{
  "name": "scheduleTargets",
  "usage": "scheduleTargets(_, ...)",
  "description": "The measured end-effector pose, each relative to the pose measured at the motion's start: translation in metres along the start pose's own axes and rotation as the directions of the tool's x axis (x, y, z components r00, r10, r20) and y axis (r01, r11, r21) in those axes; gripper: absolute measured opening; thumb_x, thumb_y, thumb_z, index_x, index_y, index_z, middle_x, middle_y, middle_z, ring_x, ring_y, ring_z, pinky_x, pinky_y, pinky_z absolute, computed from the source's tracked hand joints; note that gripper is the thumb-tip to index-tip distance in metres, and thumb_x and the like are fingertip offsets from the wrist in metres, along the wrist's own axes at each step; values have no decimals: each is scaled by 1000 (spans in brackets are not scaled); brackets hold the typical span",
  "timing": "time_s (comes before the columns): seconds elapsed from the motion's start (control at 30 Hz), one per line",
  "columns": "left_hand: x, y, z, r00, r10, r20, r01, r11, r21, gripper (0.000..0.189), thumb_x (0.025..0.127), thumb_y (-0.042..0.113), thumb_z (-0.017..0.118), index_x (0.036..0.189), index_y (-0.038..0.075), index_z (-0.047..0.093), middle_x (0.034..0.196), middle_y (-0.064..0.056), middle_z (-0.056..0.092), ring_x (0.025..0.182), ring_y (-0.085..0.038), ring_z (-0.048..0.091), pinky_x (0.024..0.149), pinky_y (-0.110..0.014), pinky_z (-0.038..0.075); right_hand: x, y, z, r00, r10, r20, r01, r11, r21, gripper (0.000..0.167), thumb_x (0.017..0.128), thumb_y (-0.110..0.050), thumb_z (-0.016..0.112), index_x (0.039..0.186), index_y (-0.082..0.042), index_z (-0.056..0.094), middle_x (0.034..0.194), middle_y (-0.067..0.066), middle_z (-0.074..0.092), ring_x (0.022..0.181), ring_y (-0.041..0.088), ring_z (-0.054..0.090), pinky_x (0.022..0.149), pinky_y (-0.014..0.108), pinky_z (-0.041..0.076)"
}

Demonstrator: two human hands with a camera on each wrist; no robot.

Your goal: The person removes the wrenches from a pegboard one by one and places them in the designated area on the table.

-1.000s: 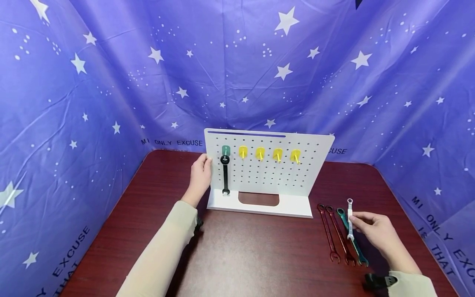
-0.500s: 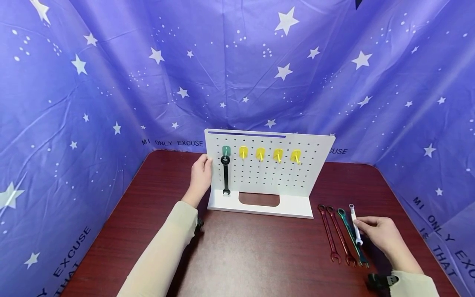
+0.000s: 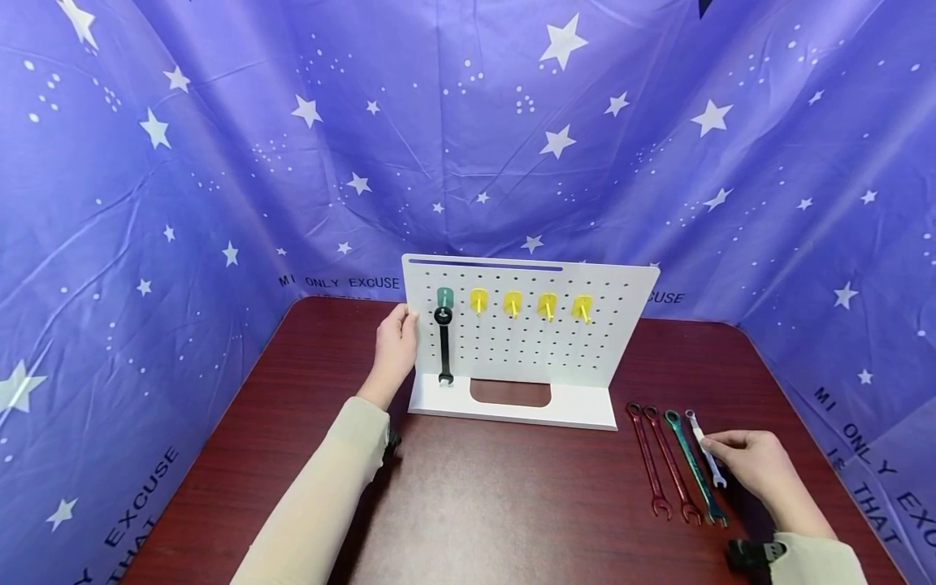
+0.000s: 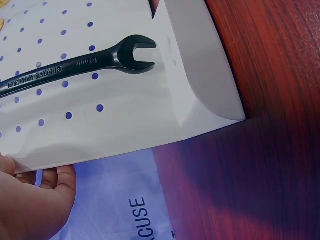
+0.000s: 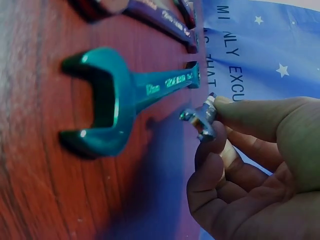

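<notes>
My left hand (image 3: pixel 396 345) grips the left edge of a white pegboard (image 3: pixel 526 349), thumb in front and fingers behind, as the left wrist view shows. A black combination wrench (image 3: pixel 444 349) hangs from the green hook (image 3: pixel 445 297) near that edge, open end down. At the right, my right hand (image 3: pixel 749 463) pinches a small silver combination wrench (image 3: pixel 706 452) between thumb and fingers. Its open end (image 5: pixel 202 125) points at the camera in the right wrist view. Just left of it lies a green wrench (image 3: pixel 695 467), roughly parallel.
Two red wrenches (image 3: pixel 647 463) lie left of the green one, by the board's right corner. Yellow hooks (image 3: pixel 513 304), several of them, run in a row across the board. A purple star-print cloth (image 3: pixel 475 122) surrounds the dark red table (image 3: pixel 468 496) at the back and sides.
My right hand has shifted slightly right and down with the silver wrench, which has turned from overlapping the green wrench to lying alongside it. The left hand stays on the board.
</notes>
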State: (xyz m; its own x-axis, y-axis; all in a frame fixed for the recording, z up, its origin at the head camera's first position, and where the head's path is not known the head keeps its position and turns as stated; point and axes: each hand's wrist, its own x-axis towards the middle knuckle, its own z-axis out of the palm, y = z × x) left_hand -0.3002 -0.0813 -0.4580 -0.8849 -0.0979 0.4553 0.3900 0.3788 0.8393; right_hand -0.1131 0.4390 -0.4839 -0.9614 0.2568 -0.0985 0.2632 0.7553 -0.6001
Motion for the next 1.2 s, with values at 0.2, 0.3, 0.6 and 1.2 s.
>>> scheduleTargets(0.2, 0, 0, 0, 1000, -17, 12, 17, 1000, -4, 15, 106, 7, 52, 97, 0, 62, 69, -8, 50, 66, -23, 49, 62, -34, 41, 1, 1, 1, 999, 5, 32, -4, 1000, -20, 36, 98, -30, 69, 104, 6, 76, 108, 28, 68, 104, 52, 60, 77, 58, 50)
scheduleTargets(0.3, 0, 0, 0, 1000, -22, 16, 22, 1000, -11, 16, 106, 8, 51, 97, 0, 62, 70, -9, 50, 66, -23, 50, 62, -34, 42, 2, 2, 2, 999, 2, 33, -1, 999, -36, 36, 97, -30, 70, 102, 5, 76, 107, 28, 68, 106, 53, 58, 78, 59, 50)
scheduleTargets(0.6, 0, 0, -1, 1000, -23, 19, 24, 999, -27, 16, 106, 7, 52, 97, 0, 62, 68, -9, 48, 66, -23, 49, 61, -36, 42, 2, 6, 1, 1000, -2, -5, 2, 996, -87, 33, 95, -29, 72, 99, 4, 76, 100, 24, 71, 102, 54, 57, 78, 62, 47)
scheduleTargets(1.2, 1, -2, -1, 1000, -12, 16, 12, 1000, -13, 15, 106, 6, 52, 97, 0, 62, 69, -8, 48, 67, -22, 49, 62, -35, 41, -5, -10, 14, 966, -133, -220, 142, 989, 26, 33, 98, -28, 71, 112, 1, 74, 89, 9, 73, 71, 5, 59, 56, 27, 47)
